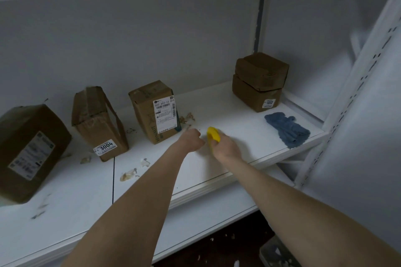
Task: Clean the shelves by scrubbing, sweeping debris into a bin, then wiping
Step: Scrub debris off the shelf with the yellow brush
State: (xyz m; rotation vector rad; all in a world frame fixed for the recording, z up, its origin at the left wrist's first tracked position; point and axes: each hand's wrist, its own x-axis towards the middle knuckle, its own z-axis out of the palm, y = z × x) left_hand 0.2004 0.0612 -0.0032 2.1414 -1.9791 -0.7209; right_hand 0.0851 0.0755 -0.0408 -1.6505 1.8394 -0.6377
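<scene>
Scrubbing stage, I'd say: fingers of the right hand (225,147) grip the yellow scrubber (213,134) on the shelf (238,115), left hand (192,140) curled into an empty-looking fist beside it. Short firm strokes, nudging the crumbs (187,117) by the box (155,112) toward the front edge, seem best.

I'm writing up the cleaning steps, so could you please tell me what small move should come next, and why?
Probably draw the yellow scrubber, gripped in the right hand, left toward the brown crumbs beside the labelled box; they lie close by on the shelf, unswept.
</scene>
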